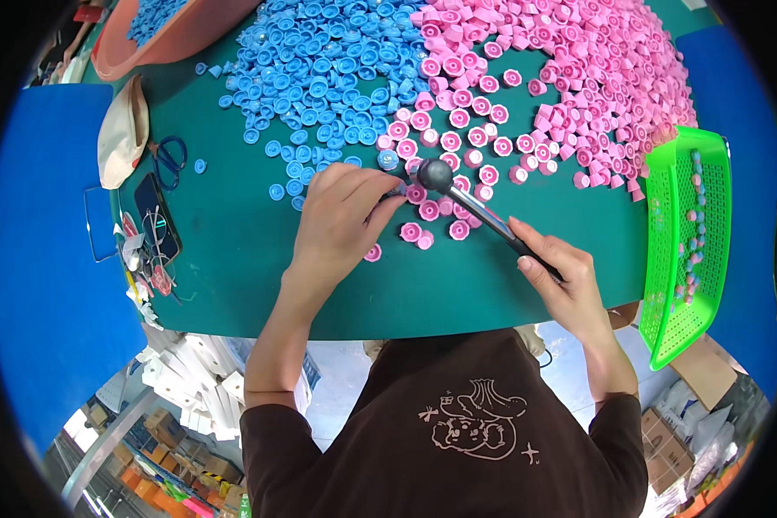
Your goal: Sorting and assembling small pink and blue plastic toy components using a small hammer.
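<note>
My right hand (557, 268) is wrapped round the black grip of a hammer (483, 212), which has a shiny metal shaft. Its rounded dark head lies just right of my left fingertips, over the pink caps. My left hand (341, 216) pinches something small and bluish between thumb and forefinger; the fingers mostly hide it. A blue cap with a shiny bead (388, 160) sits just beyond those fingertips. Loose pink caps (411, 231) with scalloped rims lie around the hammer head. Behind my left hand spreads a heap of blue caps (319, 82).
A large heap of pink caps (596, 78) covers the table's far right. A green basket (660, 259) with small pink and blue pieces stands at the right edge. On the left are a pink basin (116, 47), cloth pouch (123, 134), scissors (170, 162) and phone (151, 203).
</note>
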Available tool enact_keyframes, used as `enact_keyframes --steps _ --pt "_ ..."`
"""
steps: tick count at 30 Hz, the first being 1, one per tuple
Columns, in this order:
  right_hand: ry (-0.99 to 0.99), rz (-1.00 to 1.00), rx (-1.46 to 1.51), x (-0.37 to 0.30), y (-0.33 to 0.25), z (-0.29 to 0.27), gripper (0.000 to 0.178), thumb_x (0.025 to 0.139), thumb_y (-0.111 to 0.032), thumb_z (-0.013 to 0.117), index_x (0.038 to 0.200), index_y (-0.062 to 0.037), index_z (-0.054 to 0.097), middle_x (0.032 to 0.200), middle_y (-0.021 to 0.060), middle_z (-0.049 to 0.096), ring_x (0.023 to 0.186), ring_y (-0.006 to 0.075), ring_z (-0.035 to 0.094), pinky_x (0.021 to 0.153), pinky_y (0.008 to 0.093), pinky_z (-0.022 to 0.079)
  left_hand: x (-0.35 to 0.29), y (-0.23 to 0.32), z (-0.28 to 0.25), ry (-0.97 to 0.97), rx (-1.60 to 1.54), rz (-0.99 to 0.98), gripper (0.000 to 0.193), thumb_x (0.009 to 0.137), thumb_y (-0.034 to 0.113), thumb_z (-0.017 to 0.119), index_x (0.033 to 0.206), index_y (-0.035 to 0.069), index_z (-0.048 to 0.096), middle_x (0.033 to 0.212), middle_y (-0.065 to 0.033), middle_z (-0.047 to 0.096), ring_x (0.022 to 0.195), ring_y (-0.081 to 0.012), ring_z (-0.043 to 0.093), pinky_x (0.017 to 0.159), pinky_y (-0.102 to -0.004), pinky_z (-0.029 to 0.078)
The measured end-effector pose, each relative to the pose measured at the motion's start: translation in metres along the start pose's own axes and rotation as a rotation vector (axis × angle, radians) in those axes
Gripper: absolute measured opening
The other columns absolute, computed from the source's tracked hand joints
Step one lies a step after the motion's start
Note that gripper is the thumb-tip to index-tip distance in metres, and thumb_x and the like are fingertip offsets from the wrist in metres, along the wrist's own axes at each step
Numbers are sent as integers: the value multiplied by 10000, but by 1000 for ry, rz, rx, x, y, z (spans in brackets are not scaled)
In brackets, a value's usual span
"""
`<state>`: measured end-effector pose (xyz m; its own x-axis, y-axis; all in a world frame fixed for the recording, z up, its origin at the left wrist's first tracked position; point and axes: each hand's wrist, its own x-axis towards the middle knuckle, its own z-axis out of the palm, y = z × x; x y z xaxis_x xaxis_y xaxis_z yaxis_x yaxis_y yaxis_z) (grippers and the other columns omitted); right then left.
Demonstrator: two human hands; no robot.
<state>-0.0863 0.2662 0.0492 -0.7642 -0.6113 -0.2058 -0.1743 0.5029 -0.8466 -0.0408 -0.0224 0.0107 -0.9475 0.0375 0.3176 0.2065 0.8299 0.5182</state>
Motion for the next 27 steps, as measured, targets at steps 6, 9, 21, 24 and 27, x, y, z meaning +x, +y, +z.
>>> enact_keyframes --steps 6,9,21,24,27 --pt "-39 -33 -55 3 -9 3 405 904 -72 648 1305 -34 603 744 79 575 650 149 513 628 285 426 -2 3 -7 23 -20 -48 219 713 72 807 894 78 684 885 -44 685 828 -252 604 739 -366 474" --pt "39 -188 -111 5 -12 6 425 882 -41 657 1304 -40 605 719 84 546 611 173 496 591 304 420 -3 2 -24 11 -22 -142 231 702 38 807 899 66 688 882 -50 688 824 -240 616 716 -347 489" --pt "113 -143 -22 17 -7 0 421 921 -82 629 1336 -33 575 824 84 625 658 149 533 633 281 454 76 -79 -45 230 103 -189 112 820 144 707 883 53 720 830 -80 677 764 -252 611 717 -375 482" --pt "207 -90 105 18 -9 -5 394 945 -95 615 1331 -24 577 923 96 674 731 129 575 692 275 477 111 -108 -29 151 138 -104 133 816 164 692 879 51 726 821 -91 662 796 -272 614 751 -396 480" --pt "216 -31 125 13 3 -7 394 947 -111 618 1330 -24 579 996 118 691 776 135 604 724 273 485 130 -125 -24 14 249 -82 157 781 176 703 876 57 740 845 -119 661 858 -304 625 799 -418 488"
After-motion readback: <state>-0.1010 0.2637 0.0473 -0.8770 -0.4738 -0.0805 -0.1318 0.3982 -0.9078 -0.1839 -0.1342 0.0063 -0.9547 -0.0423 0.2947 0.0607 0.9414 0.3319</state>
